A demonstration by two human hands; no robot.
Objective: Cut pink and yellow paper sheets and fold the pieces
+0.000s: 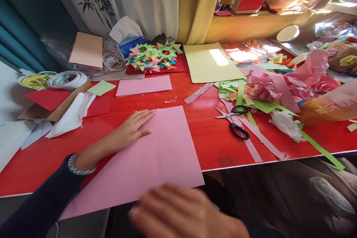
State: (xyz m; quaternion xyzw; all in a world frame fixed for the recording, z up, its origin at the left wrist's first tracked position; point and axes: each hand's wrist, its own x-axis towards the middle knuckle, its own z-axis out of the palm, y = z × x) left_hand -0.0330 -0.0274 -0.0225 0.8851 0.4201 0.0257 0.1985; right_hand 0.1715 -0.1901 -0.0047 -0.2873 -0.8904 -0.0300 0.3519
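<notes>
A large sheet of pink paper (158, 148) lies slantwise on the red table, its near side jutting past the front edge. My left hand (135, 128) rests flat on its far left part, fingers stretched out and thumb apart. In front of the sheet's near edge, my right hand (178, 212) is smeared by motion. Whether it touches the paper or holds anything does not show. Beyond the sheet lies a smaller folded pink paper (144, 86). To the right, scissors (234, 119) with black handles lie with their blades apart, near a clear ruler (198, 93).
Paper strips (252, 145), green scraps (228, 88) and crumpled pink paper (264, 85) crowd the right side. A pale yellow sheet (212, 63) and folded-paper rings (153, 55) lie at the back. On the left stands a cardboard box (63, 106) with tape rolls (67, 79).
</notes>
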